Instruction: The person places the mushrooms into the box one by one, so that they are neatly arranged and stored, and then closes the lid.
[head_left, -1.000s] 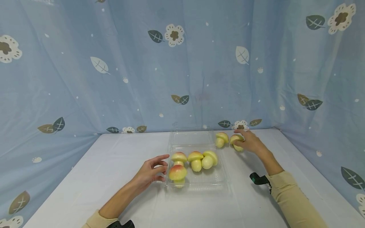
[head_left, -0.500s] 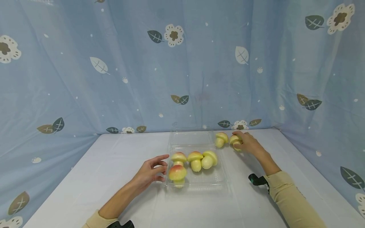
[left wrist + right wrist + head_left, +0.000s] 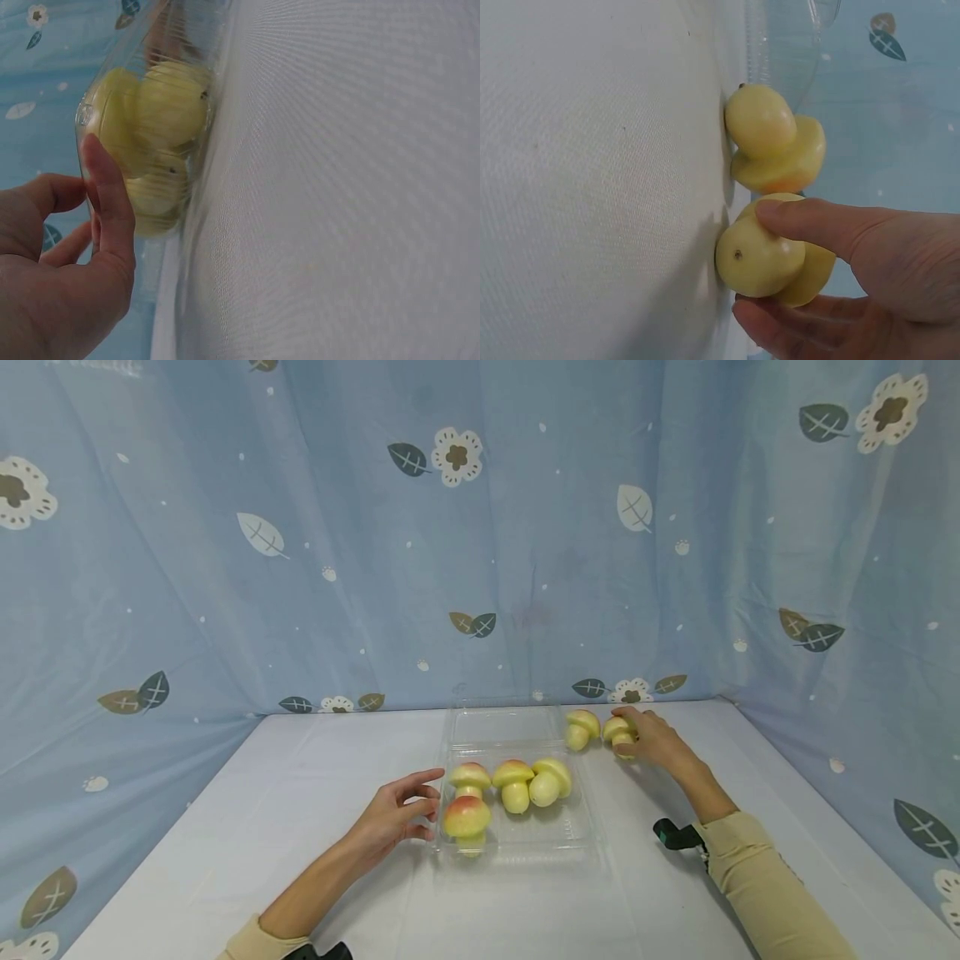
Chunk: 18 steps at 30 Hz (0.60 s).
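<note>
A clear plastic clamshell box (image 3: 540, 835) lies with its lid laid back on the white table, several yellow toy mushrooms (image 3: 514, 795) with reddish caps inside. My left hand (image 3: 396, 814) is at the box's left side, its loosely bent fingertips right at the wall; in the left wrist view the thumb (image 3: 105, 176) overlaps that wall. Over at the back right, my right hand (image 3: 655, 739) grips another toy mushroom (image 3: 757, 255), thumb on one side and fingers on the other. A similar toy mushroom (image 3: 582, 729) lies close to its left, beside the lid.
A blue patterned curtain (image 3: 480, 543) rises behind the table (image 3: 315, 777) and along both sides. Black wrist-worn devices show near each sleeve, the right one (image 3: 675, 834) just above the table.
My right hand has moved slightly left and its fingers have closed in around the toy mushroom. The left hand and the box have stayed in place.
</note>
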Each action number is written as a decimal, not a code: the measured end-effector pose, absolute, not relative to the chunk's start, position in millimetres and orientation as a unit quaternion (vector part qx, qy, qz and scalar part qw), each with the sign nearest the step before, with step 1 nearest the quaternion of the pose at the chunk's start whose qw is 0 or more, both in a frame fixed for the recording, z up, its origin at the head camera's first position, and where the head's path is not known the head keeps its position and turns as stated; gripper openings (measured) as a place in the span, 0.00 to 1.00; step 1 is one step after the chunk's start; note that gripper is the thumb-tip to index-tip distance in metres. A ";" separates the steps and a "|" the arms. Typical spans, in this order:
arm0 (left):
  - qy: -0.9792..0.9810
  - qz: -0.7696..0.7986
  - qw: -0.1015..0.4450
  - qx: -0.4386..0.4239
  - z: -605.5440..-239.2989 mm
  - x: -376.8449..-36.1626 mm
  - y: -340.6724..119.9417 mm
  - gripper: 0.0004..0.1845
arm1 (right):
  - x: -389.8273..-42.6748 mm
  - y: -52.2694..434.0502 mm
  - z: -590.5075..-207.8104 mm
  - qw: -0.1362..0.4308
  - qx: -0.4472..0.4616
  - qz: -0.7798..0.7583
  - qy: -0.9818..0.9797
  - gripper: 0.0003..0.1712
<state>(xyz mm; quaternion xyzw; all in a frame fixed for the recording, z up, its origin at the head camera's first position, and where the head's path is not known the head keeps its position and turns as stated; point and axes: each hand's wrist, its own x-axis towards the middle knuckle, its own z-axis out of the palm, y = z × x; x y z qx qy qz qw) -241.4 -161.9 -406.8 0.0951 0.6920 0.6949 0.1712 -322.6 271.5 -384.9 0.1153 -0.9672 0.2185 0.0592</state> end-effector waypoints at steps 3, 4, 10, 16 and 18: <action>0.692 0.695 0.170 0.095 -407.0 -241.2 -161.9 0.31 | -323.3 271.4 -385.5 0.060 0.115 0.217 -0.967 0.36; 0.692 0.696 0.170 0.095 -407.1 -241.2 -162.0 0.31 | -323.5 271.3 -385.6 0.060 0.115 0.217 -0.968 0.36; 0.692 0.695 0.170 0.096 -407.5 -241.4 -162.3 0.31 | -322.6 272.7 -384.8 0.056 0.113 0.223 -0.967 0.37; 0.692 0.695 0.170 0.097 -408.2 -241.9 -162.4 0.31 | -324.9 277.5 -385.5 0.057 0.117 0.223 -0.966 0.37; 0.691 0.696 0.170 0.096 -408.3 -241.9 -162.3 0.31 | -325.0 277.8 -384.9 0.058 0.118 0.225 -0.965 0.37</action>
